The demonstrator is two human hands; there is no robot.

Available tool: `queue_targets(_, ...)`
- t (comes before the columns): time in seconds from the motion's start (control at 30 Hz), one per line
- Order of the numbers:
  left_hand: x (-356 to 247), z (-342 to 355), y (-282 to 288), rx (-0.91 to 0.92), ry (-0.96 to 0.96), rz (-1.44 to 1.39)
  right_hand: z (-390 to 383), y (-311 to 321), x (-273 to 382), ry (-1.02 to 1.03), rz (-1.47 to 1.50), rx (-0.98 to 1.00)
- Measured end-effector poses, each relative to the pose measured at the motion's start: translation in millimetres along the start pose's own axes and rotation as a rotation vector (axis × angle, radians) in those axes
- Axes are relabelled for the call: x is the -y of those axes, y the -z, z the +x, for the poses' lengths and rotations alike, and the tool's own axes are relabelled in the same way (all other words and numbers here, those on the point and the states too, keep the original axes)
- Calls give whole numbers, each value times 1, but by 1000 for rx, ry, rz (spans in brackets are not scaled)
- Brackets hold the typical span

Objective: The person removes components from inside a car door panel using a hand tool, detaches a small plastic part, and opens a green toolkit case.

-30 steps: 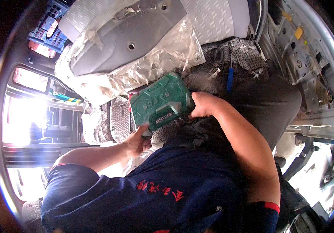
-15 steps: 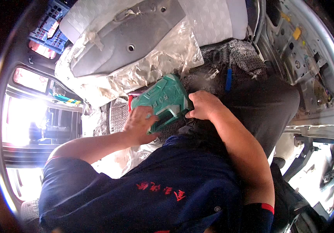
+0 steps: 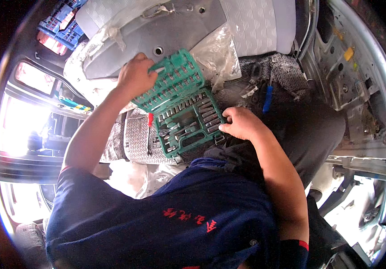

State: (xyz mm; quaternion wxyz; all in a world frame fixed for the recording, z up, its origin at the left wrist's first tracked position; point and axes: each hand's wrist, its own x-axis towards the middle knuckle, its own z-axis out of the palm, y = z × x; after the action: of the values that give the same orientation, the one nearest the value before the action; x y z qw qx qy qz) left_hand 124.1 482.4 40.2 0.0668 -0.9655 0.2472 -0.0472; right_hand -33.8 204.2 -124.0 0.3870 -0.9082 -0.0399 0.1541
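Note:
A green socket set case (image 3: 194, 140) lies open before me on a patterned seat. Its raised lid (image 3: 185, 58) leans back and holds rows of small bits. In the base sit chrome sockets (image 3: 210, 119), a ratchet handle (image 3: 165, 132) and other small fittings. My left hand (image 3: 137, 77) is closed on the lid's left edge, its fingertips partly hidden. At the right side of the base, my right hand (image 3: 243, 123) grips the edge between thumb and fingers. A red-handled screwdriver (image 3: 150, 119) lies just left of the case.
Behind the case stands a grey seat back (image 3: 175, 27) with torn clear plastic (image 3: 220, 58) hanging from it. A blue-handled tool (image 3: 268, 99) lies to the right. The bare metal door frame (image 3: 350, 76) is at far right; a blue crate (image 3: 63, 27) is at upper left.
The case was closed and held tilted; now it rests open with its contents showing. My left hand has moved up and away with the lid, while my right stays at the right edge.

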Motion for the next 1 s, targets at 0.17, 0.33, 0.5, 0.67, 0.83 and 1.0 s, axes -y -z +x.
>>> queue_targets(0.17, 48, 39, -49, -106, 114, -80, 3, 0, 1, -2, 118, -10)
queue_targets(0.33, 48, 29, -66, -400, -157, -105, 2, 7, 11, -23, 62, 25)
queue_targets(0.5, -10, -34, -114, 121, -308, -408, 4, 2, 9, -57, 104, 46)
queue_targets(0.67, -81, -56, -153, 131, -197, -469, 4, -2, 9, 4, 31, -13)
queue_targets(0.83, -98, -40, -154, 140, -220, -493, 3, 2, 16, -28, -6, 3)
queue_targets(1.0, -98, -41, -160, 187, -228, -493, 6, 3, 19, -62, 26, 47)
